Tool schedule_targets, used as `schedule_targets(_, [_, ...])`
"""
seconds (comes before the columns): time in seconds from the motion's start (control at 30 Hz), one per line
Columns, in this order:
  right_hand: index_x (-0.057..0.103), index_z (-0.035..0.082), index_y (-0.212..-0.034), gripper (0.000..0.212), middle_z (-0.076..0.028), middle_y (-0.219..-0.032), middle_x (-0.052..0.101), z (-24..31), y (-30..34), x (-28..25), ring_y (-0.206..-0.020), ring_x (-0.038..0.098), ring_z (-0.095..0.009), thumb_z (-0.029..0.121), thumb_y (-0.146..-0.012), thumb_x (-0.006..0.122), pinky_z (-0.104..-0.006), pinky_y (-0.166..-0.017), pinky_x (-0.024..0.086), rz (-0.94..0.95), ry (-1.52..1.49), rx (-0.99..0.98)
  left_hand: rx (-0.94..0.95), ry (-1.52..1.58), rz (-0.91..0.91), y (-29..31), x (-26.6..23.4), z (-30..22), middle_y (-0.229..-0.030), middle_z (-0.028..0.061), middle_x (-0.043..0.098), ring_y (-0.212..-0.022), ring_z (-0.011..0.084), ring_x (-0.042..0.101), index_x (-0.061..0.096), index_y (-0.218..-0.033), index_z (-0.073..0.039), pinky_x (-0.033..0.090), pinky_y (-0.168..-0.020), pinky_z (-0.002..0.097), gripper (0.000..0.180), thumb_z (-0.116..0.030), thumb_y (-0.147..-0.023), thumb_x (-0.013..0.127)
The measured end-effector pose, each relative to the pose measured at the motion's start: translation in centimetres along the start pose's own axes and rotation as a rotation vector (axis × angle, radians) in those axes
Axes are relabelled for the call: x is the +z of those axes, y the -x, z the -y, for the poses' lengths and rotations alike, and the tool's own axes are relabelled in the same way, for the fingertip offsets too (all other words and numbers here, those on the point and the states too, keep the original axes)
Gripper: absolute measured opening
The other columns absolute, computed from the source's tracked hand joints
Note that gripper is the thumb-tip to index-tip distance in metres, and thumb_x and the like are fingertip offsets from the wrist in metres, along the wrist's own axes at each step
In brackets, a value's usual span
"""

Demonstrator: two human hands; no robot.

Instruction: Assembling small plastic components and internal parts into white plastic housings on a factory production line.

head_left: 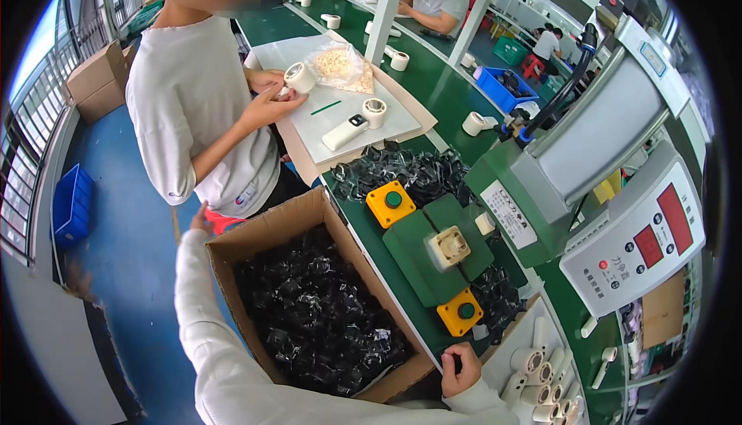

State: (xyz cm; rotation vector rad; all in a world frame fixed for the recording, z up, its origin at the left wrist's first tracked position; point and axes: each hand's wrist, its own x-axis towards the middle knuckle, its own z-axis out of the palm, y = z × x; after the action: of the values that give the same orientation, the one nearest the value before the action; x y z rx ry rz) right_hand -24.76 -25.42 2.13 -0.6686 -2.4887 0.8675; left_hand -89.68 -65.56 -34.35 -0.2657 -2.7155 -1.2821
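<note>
My left arm reaches along the outer left side of an open cardboard box (pixel 224 282). At its far left corner is my left hand (pixel 202 219), its fingers mostly hidden. Many small, shiny black plastic parts (pixel 325 309) fill the box. Close to its near right corner, my right hand (pixel 461 371) is curled into a loose fist; what it holds, if anything, is hidden. Beyond that hand stands a yellow box with a green button (pixel 461 311). A cream plastic piece (pixel 448 247) sits on the green press base (pixel 410 251), beside a second yellow button box (pixel 391 203).
The press (pixel 525 193) and its counter unit (pixel 641 232) rise at the right. Black parts (pixel 398 170) lie heaped behind the base. Cream handheld devices (pixel 541 379) fill a tray at lower right. A co-worker (pixel 201 100) holds a cream round-headed part (pixel 300 77) at far left.
</note>
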Motion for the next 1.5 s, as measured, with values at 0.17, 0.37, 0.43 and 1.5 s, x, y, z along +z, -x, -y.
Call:
schedule_targets(0.17, [0.055, 0.003, -0.09, 0.012, -0.013, -0.08, 0.058, -0.8, 0.6, -0.6, -0.07, 0.054, -0.029, 0.003, -0.078, 0.059, -0.0339, -0.064, 0.045, 0.014, 0.026, -0.034, 0.013, -0.115, -0.216, 4.1, 2.4, -11.8, -0.119, 0.0246, 0.053, -0.105, 0.0416, 0.053, 0.035, -0.143, -0.018, 0.046, -0.088, 0.0449, 0.073, -0.012, -0.076, 0.063])
schedule_targets(0.37, [0.054, 0.002, -0.089, 0.01, -0.013, -0.08, 0.058, -0.5, 0.4, 0.2, -0.068, 0.053, -0.027, 0.002, -0.08, 0.057, -0.0315, -0.064, 0.045, 0.043, 0.038, -0.083, -0.182, -0.366, -0.34, -1.4, -5.2, -13.4, -0.133, 0.018, 0.05, -0.112, 0.0366, 0.052, 0.043, -0.137, -0.008, 0.044, -0.093, 0.0419, 0.065, -0.047, -0.086, 0.054])
schedule_targets(0.43, [0.055, 0.002, -0.091, 0.009, -0.013, -0.082, 0.058, -0.8, 0.9, 0.2, -0.069, 0.054, -0.028, 0.004, -0.081, 0.056, -0.0321, -0.065, 0.045, 0.025, 0.082, -0.066, -0.277, -0.308, -0.281, -1.1, -4.5, -18.0, -0.133, 0.0169, 0.05, -0.114, 0.0353, 0.052, 0.043, -0.137, -0.008, 0.043, -0.095, 0.0412, 0.066, -0.048, -0.086, 0.053])
schedule_targets(1.5, [0.055, 0.001, -0.091, 0.008, -0.014, -0.084, 0.057, -2.1, 0.7, 1.9, -0.07, 0.053, -0.03, 0.004, -0.084, 0.054, -0.0337, -0.068, 0.045, -0.039, 0.232, -0.171, -0.445, -0.061, -0.324, -0.1, 3.1, -8.0, -0.14, 0.0166, 0.039, -0.127, 0.0316, 0.039, 0.044, -0.137, -0.01, 0.032, -0.106, 0.0393, 0.048, -0.03, -0.094, 0.048])
